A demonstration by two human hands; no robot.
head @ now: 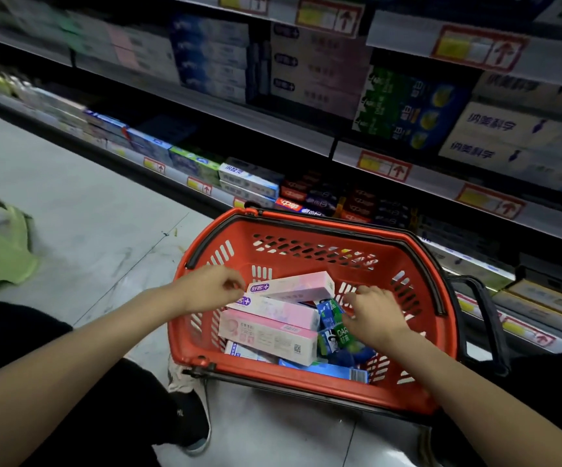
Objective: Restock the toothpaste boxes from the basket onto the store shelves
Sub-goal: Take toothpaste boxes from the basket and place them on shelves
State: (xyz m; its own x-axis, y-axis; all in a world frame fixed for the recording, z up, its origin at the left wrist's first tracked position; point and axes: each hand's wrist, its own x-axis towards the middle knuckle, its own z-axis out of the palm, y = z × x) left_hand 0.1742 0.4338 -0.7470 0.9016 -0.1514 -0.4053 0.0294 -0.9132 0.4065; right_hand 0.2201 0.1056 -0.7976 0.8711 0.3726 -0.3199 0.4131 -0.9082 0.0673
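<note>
- The left hand [210, 288] has its grip drawn together, thumb and forefinger almost meeting just beside the left end of the topmost pink-and-white cardboard toothpaste box [293, 284]. Whether it already pinches that box cannot be told.
- The right hand [373, 313] hovers with its grip spread and blurred over the green cardboard toothpaste boxes [331, 320] by the basket's right wall, and seems to hold nothing.
- Both hands are inside the red plastic shopping basket [306, 227], which stands on the pale tiled floor [87, 214] close against the foot of the shelves.
- Three pink-and-white boxes lie stacked askew toward the basket's left wall.
- The green boxes stand tilted toward the right wall.
- A long blue cardboard box [323, 370] lies flat along the near edge.
- A white-and-blue box peeks out under the pink stack at the near left corner.
- The restock looks far from done: the basket holds a good load and no box is on its way up.
- The grey metal store shelves [272, 126] already carry rows of boxes. A stack of similar pale pink boxes [316, 62] sits on an upper level, probably where the pink ones belong.
</note>
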